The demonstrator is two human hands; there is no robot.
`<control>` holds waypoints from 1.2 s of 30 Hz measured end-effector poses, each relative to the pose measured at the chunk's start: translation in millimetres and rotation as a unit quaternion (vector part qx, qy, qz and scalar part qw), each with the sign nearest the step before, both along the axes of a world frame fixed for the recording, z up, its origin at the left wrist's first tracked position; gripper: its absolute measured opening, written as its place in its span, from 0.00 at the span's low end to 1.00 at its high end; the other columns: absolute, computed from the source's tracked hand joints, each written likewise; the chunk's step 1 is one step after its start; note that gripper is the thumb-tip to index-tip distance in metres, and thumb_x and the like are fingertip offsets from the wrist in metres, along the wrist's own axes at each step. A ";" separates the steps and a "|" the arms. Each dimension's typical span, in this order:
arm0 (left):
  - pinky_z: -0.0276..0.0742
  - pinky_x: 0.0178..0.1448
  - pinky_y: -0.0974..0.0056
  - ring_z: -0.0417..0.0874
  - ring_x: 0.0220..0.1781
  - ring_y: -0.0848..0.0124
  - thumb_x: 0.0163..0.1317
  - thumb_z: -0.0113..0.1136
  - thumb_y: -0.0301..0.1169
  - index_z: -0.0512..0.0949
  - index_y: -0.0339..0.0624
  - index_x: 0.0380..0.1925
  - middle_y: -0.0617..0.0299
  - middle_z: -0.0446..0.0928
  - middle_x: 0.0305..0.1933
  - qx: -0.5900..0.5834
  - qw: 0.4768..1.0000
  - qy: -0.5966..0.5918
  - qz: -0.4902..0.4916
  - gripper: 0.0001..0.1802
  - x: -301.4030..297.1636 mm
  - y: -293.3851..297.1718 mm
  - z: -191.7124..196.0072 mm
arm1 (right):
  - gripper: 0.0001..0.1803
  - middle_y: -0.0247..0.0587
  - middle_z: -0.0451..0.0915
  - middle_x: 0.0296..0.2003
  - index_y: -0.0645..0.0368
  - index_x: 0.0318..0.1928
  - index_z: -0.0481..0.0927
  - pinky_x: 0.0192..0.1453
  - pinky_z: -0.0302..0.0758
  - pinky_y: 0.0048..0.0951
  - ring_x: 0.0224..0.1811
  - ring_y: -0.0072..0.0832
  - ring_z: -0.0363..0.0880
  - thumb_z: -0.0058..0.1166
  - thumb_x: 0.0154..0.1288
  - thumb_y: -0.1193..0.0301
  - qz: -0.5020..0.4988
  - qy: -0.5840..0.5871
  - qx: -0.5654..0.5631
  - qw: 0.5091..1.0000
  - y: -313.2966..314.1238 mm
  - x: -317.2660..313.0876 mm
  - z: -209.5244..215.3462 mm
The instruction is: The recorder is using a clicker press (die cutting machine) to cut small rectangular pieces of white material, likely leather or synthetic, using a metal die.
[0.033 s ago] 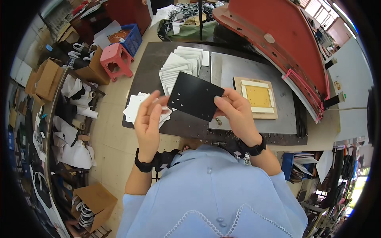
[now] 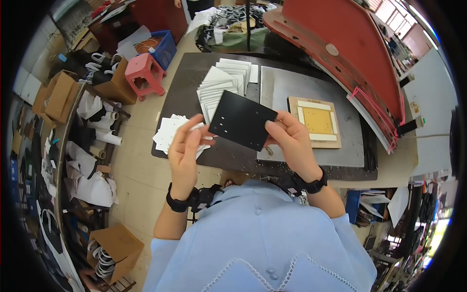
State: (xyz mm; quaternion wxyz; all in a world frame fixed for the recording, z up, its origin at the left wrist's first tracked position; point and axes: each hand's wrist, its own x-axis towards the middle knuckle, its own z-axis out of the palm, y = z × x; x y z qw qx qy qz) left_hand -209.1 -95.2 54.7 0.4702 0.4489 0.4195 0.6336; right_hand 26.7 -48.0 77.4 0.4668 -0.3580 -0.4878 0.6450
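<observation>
A black rectangular sheet (image 2: pixel 242 120) with a few small holes is held tilted above the dark table (image 2: pixel 185 92). My right hand (image 2: pixel 289 138) grips its right edge, thumb on top. My left hand (image 2: pixel 185 148) pinches its lower left corner with the fingertips. Both wrists wear black bands. Under the left hand lies a loose pile of small white pieces (image 2: pixel 168 131). Behind the sheet, a fanned stack of white cards (image 2: pixel 221 85) rests on the table.
A grey metal plate (image 2: pixel 292 92) carries a wooden frame with a yellow centre (image 2: pixel 316 121). A large red hinged lid (image 2: pixel 360 53) rises at the right. On the floor to the left stand a pink stool (image 2: pixel 143 73), a blue crate (image 2: pixel 163 46) and cardboard boxes (image 2: pixel 58 95).
</observation>
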 end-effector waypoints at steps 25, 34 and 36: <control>0.72 0.54 0.69 0.79 0.49 0.75 0.64 0.59 0.22 0.82 0.35 0.45 0.62 0.82 0.46 0.010 0.980 0.164 0.113 0.10 -13.0 -14.0 -38.8 | 0.13 0.37 0.84 0.34 0.64 0.50 0.80 0.35 0.75 0.18 0.31 0.17 0.80 0.51 0.73 0.70 -0.048 -0.215 -0.025 0.975 -37.8 58.2 -40.5; 0.58 0.72 0.47 0.64 0.71 0.49 0.58 0.56 0.20 0.80 0.42 0.50 0.49 0.68 0.68 0.042 0.835 0.526 0.155 0.19 -55.2 -23.3 -70.7 | 0.12 0.47 0.82 0.36 0.63 0.47 0.79 0.38 0.78 0.33 0.34 0.37 0.82 0.55 0.68 0.70 0.040 -0.423 0.206 0.882 4.1 20.3 -24.0; 0.58 0.72 0.46 0.64 0.71 0.49 0.58 0.61 0.24 0.80 0.41 0.50 0.49 0.68 0.68 0.061 0.833 0.530 0.146 0.18 -36.5 -16.8 -66.2 | 0.12 0.49 0.81 0.34 0.63 0.41 0.78 0.40 0.77 0.40 0.37 0.44 0.81 0.56 0.67 0.66 -0.008 -0.465 0.270 0.843 24.6 5.7 -32.8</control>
